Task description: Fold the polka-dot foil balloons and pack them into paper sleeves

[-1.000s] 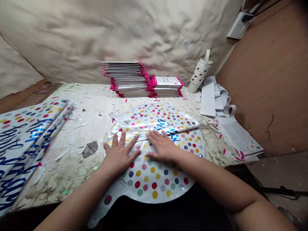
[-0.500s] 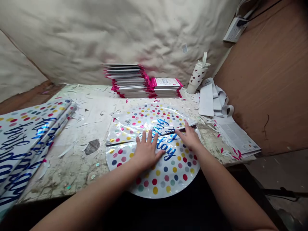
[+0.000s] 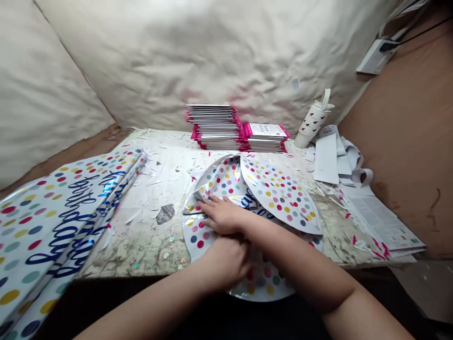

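A round white foil balloon (image 3: 198, 236) with coloured dots and blue lettering lies flat at the table's front edge. Its far part is folded toward me, and one flap (image 3: 283, 189) slants across on the right. My right hand (image 3: 226, 215) crosses over my left and lies on the folded left part, fingers spread and stretched out. Below it, my left hand (image 3: 226, 262) rests on the balloon with its fingers curled in. Whatever those fingers may hold is hidden from view.
More dotted foil balloons (image 3: 71, 212) lie layered at the left. Stacks of pink-edged packets (image 3: 215, 130) stand at the back, near a white tumbler (image 3: 313, 125). Paper strips (image 3: 325, 158) and a printed sheet (image 3: 385, 222) lie on the right. Scraps litter the table (image 3: 141, 245).
My right hand has swung left across my left hand. My left hand has gone from spread to curled. The balloon's far part now has a slanted flap on the right. The view has shifted left.
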Available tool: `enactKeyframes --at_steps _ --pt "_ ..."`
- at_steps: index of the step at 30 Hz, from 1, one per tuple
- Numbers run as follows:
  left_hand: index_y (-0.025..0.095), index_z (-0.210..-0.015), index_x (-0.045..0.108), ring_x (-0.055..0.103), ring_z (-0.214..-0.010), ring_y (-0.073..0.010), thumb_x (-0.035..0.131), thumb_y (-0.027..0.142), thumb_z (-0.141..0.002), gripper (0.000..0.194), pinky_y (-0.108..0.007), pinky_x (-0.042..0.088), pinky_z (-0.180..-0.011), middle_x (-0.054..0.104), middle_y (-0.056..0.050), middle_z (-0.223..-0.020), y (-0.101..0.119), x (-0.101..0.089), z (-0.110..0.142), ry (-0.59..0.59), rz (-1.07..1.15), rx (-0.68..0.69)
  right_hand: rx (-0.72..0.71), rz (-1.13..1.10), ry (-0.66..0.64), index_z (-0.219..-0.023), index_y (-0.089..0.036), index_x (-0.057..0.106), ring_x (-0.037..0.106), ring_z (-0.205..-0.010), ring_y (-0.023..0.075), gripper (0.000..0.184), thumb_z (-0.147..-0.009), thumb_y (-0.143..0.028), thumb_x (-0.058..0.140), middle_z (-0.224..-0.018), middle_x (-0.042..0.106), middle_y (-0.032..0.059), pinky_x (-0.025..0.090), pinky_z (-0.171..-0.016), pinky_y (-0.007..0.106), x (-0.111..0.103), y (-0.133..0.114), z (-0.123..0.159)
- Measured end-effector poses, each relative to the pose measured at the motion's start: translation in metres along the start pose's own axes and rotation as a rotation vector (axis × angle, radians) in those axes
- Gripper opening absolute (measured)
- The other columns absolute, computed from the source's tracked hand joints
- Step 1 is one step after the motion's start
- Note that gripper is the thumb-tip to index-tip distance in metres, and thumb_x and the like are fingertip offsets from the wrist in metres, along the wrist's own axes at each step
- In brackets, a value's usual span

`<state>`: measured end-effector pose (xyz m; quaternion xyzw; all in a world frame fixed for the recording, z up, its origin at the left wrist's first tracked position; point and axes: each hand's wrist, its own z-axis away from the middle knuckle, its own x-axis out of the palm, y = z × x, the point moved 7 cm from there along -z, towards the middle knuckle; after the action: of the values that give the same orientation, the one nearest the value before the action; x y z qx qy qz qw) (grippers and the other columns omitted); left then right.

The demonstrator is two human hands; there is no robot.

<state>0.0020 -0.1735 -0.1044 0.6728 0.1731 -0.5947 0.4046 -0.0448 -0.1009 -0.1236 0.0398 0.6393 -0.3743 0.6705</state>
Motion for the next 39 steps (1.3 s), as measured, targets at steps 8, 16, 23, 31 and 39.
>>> enactKeyframes --at_steps 8,16,23,31,39 --pt "0.015 -0.103 0.062 0.051 -0.105 -0.032 0.051 0.017 -0.076 0.029 -0.048 0.04 -0.086 0.057 -0.016 -0.118 -0.113 -0.064 0.064 0.356 -0.519 -0.178 -0.044 -0.083 0.337 -0.111 -0.014 0.045 0.035 -0.125 0.0237 0.047 -0.066 -0.019 0.058 -0.135 0.038 0.014 0.034 -0.101 0.039 -0.004 0.019 0.008" --pt "0.017 -0.079 0.064 0.055 -0.094 -0.0246 0.048 0.025 -0.085 0.019 -0.041 0.041 -0.086 0.064 -0.011 -0.099 -0.092 -0.071 0.046 0.529 -0.537 -0.121 0.17 0.024 0.56 -0.084 -0.015 0.057 0.056 -0.086 0.0221 0.01 -0.077 -0.016 0.05 -0.091 0.06 0.0106 0.046 -0.075 0.033 -0.001 0.031 -0.005" --pt "0.013 -0.136 0.039 0.025 -0.13 -0.0404 0.042 0.068 -0.076 0.081 -0.051 0.029 -0.1 0.034 -0.018 -0.142 -0.118 -0.005 0.039 0.196 -0.314 -0.393 0.557 0.094 0.954 -0.095 -0.014 0.06 0.059 -0.072 0.0159 0.023 -0.088 -0.017 0.038 -0.085 0.067 0.0087 0.044 -0.064 0.028 -0.118 0.121 0.121" --pt "0.017 -0.137 0.037 0.021 -0.132 -0.0399 0.04 0.068 -0.077 0.079 -0.055 0.025 -0.101 0.031 -0.019 -0.143 -0.126 -0.009 0.036 0.13 -0.232 -0.442 0.63 0.724 1.42 -0.086 -0.012 0.066 0.064 -0.08 0.0192 0.033 -0.09 -0.034 0.042 -0.083 0.069 0.0135 0.045 -0.063 0.029 -0.203 0.116 0.289" --pt "0.017 -0.103 0.06 0.061 -0.094 -0.0231 0.044 0.056 -0.08 0.048 -0.035 0.048 -0.081 0.065 -0.009 -0.103 -0.166 -0.052 0.054 0.466 0.601 -0.695 -0.204 0.358 0.699 -0.134 -0.02 0.041 0.048 -0.12 0.0215 0.044 -0.091 -0.014 0.039 -0.123 0.058 0.0089 0.041 -0.101 0.043 -0.032 0.02 0.209"
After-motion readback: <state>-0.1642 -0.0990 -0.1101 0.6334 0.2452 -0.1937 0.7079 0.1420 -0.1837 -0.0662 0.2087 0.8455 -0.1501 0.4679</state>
